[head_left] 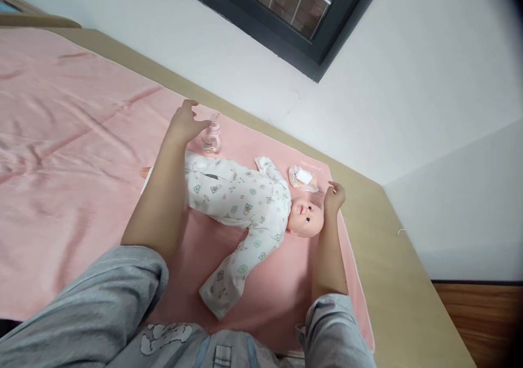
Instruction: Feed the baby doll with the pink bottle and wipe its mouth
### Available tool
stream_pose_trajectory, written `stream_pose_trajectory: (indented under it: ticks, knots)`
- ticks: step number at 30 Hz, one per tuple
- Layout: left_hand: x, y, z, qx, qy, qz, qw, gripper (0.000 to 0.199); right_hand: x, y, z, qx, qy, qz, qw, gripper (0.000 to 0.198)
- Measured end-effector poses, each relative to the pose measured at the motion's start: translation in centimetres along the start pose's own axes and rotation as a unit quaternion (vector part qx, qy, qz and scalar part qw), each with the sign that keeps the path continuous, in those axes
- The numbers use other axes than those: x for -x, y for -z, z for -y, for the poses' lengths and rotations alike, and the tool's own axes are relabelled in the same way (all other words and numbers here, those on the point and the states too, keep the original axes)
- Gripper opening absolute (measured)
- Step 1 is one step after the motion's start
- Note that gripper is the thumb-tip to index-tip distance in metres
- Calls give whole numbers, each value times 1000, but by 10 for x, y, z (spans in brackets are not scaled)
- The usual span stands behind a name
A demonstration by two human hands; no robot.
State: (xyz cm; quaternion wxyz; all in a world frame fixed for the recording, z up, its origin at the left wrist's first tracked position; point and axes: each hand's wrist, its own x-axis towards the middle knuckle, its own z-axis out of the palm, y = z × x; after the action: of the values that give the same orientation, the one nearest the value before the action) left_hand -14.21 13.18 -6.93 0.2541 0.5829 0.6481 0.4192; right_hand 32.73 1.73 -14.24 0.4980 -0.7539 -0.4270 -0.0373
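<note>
A baby doll [307,218] lies on its back on a pink blanket [93,193], wearing a white patterned onesie [232,191]. My left hand [187,124] is open beyond the doll's legs, thumb and fingers apart. Its thumb tip reaches the upper part of a small pink baby bottle [211,139]; whether they touch I cannot tell. The bottle stands upright beside the doll. Past the doll's head, at the blanket's edge, my right hand [335,195] has loosely bent fingers with a gap between them. Close to it lies a small clear plastic packet [303,178] with a white label.
The blanket covers much of a light wooden table [370,231], whose bare border runs along the far and right sides. A white wall [253,79] with a dark-framed window [286,35] rises behind. Folds cross the blanket on the left.
</note>
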Motion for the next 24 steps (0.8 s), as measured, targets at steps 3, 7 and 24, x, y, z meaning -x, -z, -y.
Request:
stream_pose_trajectory:
  ticks: [3,7,24]
  knots:
    - [-5,-7,9,-1,18,46,999,90,10,-3,-11,67,10,-48,997,39]
    - [-12,-12,19,-28,23,85,996,97,21,-10,-26,91,-71,-12,993,53]
    - [-34,-40,48,-20,-16,68,997,83,30,-6,-49,74,-152,12,986,81]
